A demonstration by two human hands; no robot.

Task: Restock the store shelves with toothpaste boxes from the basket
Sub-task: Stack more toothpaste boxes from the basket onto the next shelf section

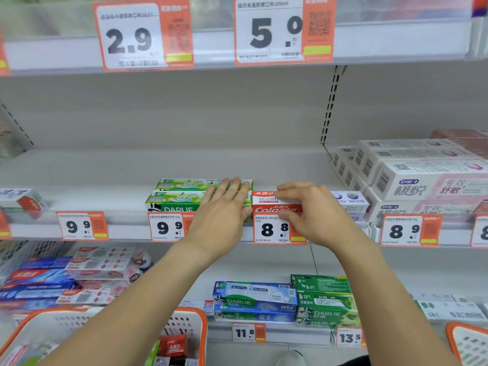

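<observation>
On the middle shelf [105, 180], the left hand [224, 207] lies flat with its fingers straight and close together, pressing on the right end of the green Darlie boxes [177, 198], which sit two deep at the shelf's front edge above a 9.9 price tag [167, 227]. Just to the right, touching the green stack, stands the red-and-white Colgate box [266, 202] above the 8.8 price tag [272, 229]; the right hand [314, 210] curls over its right end, fingers on top and thumb at the front face, gripping it. Beyond that hand a pale purple-marked box [348, 200] shows partly, and further right white-and-pink boxes [422, 178] are stacked in rows. The lower shelf holds blue and green Darlie boxes [285, 302] and, at left, red and blue boxes [66, 278]. At bottom left, the orange-rimmed white basket [190, 320] contains red packs [174, 346] and other boxes, partly hidden by the left forearm.
</observation>
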